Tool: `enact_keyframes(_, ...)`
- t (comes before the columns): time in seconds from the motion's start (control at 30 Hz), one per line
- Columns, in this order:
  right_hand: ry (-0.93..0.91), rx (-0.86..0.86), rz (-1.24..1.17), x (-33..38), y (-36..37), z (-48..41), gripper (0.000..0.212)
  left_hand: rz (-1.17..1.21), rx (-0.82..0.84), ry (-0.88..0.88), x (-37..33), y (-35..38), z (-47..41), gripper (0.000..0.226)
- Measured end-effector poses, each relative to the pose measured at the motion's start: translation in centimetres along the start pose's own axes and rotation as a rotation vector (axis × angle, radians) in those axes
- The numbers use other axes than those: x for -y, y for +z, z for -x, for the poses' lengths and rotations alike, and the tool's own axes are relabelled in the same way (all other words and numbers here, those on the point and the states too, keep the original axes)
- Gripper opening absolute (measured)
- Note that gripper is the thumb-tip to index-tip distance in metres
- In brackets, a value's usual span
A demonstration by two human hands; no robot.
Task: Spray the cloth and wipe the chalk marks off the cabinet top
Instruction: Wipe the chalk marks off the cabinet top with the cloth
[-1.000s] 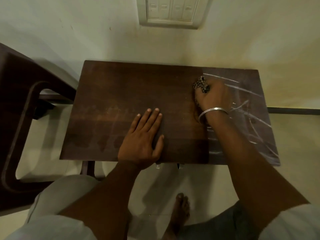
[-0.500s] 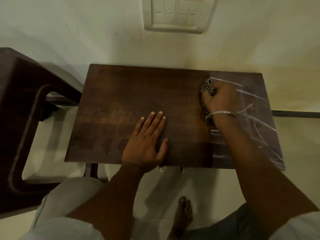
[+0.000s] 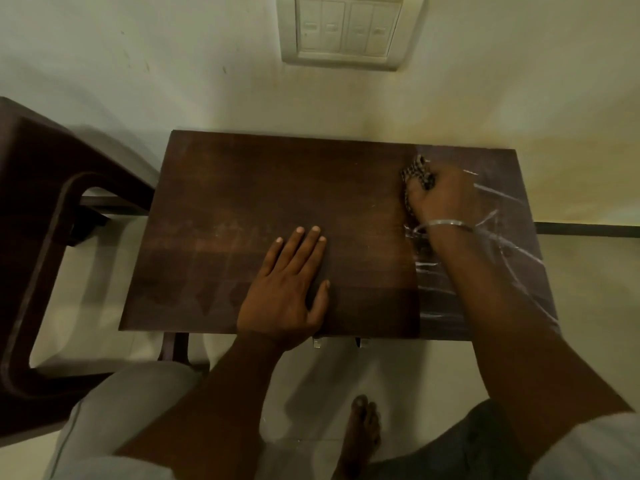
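The right hand (image 3: 441,195) squeezed the cloth (image 3: 417,176), wiping chalk marks (image 3: 502,244). The left hand (image 3: 287,292) lay flat, fingers open. Next, probably rub the right side.

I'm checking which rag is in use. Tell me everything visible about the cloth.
The cloth is a small dark-and-light checked fabric rag, bunched up and mostly hidden in the right hand. Only a crumpled end shows past the fingers. It is pressed on the cabinet top near the far edge, at the boundary where the chalk marks begin.
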State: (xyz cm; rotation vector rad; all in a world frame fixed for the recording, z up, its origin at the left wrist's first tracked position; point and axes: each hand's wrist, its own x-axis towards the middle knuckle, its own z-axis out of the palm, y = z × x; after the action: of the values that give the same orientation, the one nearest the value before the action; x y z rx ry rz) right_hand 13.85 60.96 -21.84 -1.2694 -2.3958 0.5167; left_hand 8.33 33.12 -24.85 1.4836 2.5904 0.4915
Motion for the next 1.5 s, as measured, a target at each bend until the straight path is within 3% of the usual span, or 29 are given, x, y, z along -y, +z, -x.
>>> enact_keyframes(0.33,-0.031,0.041,-0.02,1.2,0.0,-4.6,0.028,-0.011,0.003,0.004,0.1,0.1,-0.1,0.064)
enact_keyframes(0.57,-0.057,0.02,-0.006,-0.7,-1.4,4.3,0.021,-0.023,-0.027,0.022,0.0,0.3,0.0,0.063)
enact_keyframes(0.83,0.043,0.054,0.045,1.6,-1.5,1.0,0.025,-0.027,-0.056,0.035,0.3,0.4,-0.1,0.063)
enact_keyframes(0.97,-0.026,0.035,0.015,0.6,-2.1,5.4,0.016,-0.023,-0.06,0.036,0.3,0.5,0.0,0.063)
enact_keyframes(1.07,-0.022,0.017,0.035,-0.2,-2.1,8.2,0.02,-0.016,-0.079,0.046,0.2,0.5,0.0,0.063)
enact_keyframes(1.3,0.032,0.064,0.031,1.3,-2.6,4.2,0.014,-0.029,-0.061,0.043,0.0,0.4,0.1,0.059)
enact_keyframes(1.5,0.042,0.067,0.029,-0.2,-4.0,12.2,0.013,-0.076,-0.035,0.043,-0.4,0.2,0.4,0.06)
